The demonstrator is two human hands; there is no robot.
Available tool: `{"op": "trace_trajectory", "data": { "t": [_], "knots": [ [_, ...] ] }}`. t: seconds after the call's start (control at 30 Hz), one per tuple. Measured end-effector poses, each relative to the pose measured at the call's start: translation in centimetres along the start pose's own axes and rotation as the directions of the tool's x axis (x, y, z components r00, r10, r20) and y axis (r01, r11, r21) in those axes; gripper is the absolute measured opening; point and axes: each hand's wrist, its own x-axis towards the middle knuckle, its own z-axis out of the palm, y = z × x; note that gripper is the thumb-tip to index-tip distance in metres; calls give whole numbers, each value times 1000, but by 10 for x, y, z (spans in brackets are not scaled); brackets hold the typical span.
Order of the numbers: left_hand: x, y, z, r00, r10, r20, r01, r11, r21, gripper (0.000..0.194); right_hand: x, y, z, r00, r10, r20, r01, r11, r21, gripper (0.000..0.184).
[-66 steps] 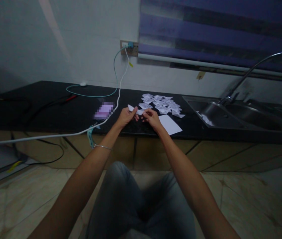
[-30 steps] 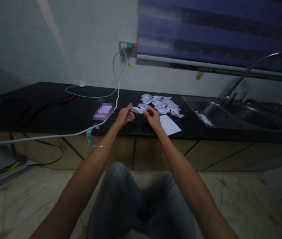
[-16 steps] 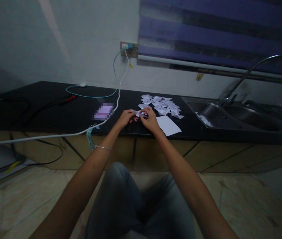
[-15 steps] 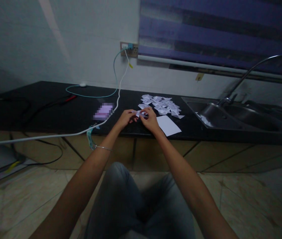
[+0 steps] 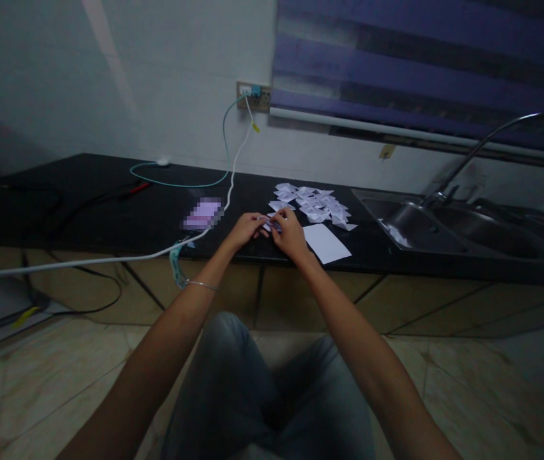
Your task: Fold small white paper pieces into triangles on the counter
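Observation:
Between my two hands, just above the front part of the dark counter, is a small piece of folded white paper [image 5: 268, 225]. My left hand [image 5: 247, 230] pinches its left side with the fingers closed. My right hand [image 5: 289, 232] grips the right side, and its fingers cover much of the paper. A pile of folded white paper pieces [image 5: 317, 203] lies just beyond my right hand. Flat white sheets [image 5: 326, 243] rest on the counter beside my right wrist; whether it is one sheet or a stack I cannot tell.
A steel sink [image 5: 410, 223] with a tall curved faucet [image 5: 468, 153] is at the right. Left of my hands lies a blurred-out pink phone-like object [image 5: 203, 214] with a teal strap [image 5: 177, 265]. A white cable [image 5: 156, 257] runs from the wall outlet [image 5: 254, 97] across the counter.
The folded paper has turned slightly between my fingers and less of it shows now. My hands stay in nearly the same place; the whole view has shifted a little.

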Motion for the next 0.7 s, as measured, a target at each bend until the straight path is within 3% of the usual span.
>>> {"op": "trace_trajectory", "data": {
  "t": [0.7],
  "knots": [
    [-4, 0, 0, 999, 36, 14, -37, 997, 75, 16, 0, 8, 9, 997, 29, 76, -17, 989, -149, 20]
  ]
}}
